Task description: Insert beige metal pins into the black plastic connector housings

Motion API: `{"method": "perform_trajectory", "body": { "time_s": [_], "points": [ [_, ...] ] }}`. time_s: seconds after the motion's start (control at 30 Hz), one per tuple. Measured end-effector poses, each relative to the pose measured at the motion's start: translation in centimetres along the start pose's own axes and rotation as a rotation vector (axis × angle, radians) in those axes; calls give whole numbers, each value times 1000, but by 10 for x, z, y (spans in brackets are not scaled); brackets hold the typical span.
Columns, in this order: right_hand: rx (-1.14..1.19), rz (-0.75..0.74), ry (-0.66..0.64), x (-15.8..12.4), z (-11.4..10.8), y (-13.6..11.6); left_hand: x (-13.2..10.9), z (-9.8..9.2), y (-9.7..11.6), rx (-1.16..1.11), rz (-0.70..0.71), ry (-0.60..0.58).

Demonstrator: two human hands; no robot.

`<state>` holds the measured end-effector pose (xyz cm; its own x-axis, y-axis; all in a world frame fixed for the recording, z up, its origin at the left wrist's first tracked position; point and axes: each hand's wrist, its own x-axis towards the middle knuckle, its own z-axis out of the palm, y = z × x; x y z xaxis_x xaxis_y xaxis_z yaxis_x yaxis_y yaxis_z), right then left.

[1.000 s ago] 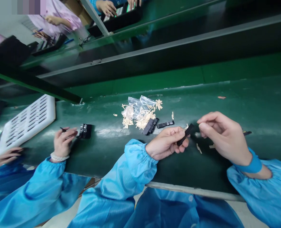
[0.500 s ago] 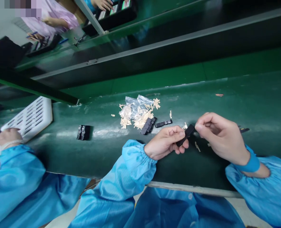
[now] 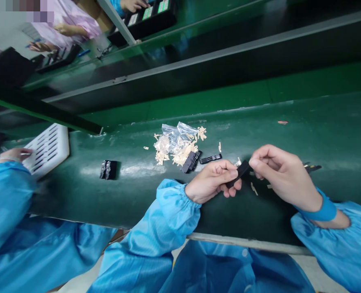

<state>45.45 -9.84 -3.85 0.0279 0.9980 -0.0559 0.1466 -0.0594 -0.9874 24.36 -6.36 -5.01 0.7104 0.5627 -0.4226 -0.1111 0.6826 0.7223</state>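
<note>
Bar (image 3: pixel 243 170) slip: a loose left-hand pinch, or a push from the other side, could likely twist it or drop it.
Stray pieces: a loose cream piece (image 3: pixel 254 189), right of and nearer than the pile (image 3: pixel 183 155), could be swept aside if a wrist brushes it.
Bar look: plain matte black, narrow and straight-edged, held slanting with its upper end to the right; fingers cover its lower part.
Bar place: right of the pile and slightly nearer the person, raised in the hands.
Left hand (image 3: pixel 214 181): thumb and fingers clamped on the bar.
Right hand (image 3: pixel 278 173): thumb and forefinger together at the bar's upper end; cannot tell whether they grip it or something tiny.
Black block (image 3: pixel 190 162): against the pile's near right edge.
Black strip (image 3: pixel 210 158): just right of the pile.
Clear bags (image 3: pixel 176 133): at the pile's far side.
</note>
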Motion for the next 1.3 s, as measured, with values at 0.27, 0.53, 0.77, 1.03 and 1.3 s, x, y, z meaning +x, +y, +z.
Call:
{"method": "perform_trajectory", "body": {
  "time_s": [0.27, 0.53, 0.77, 1.03, 1.3],
  "points": [
    [19, -10, -143, -3, 1, 0, -1, 2, 2, 47, 6, 46],
    [366, 99, -305, -11, 6, 7, -2, 1, 0, 47, 8, -14],
    [586, 284, -351, -7, 8, 3, -2, 0, -1, 36, 27, -39],
    [85, -9, -95, -10, 13, 2, -1, 5, -2, -10, 25, -3],
    [-202, -216, -23, -14, 18, 5, 0, 8, -2, -26, 14, 65]
  ]
}}
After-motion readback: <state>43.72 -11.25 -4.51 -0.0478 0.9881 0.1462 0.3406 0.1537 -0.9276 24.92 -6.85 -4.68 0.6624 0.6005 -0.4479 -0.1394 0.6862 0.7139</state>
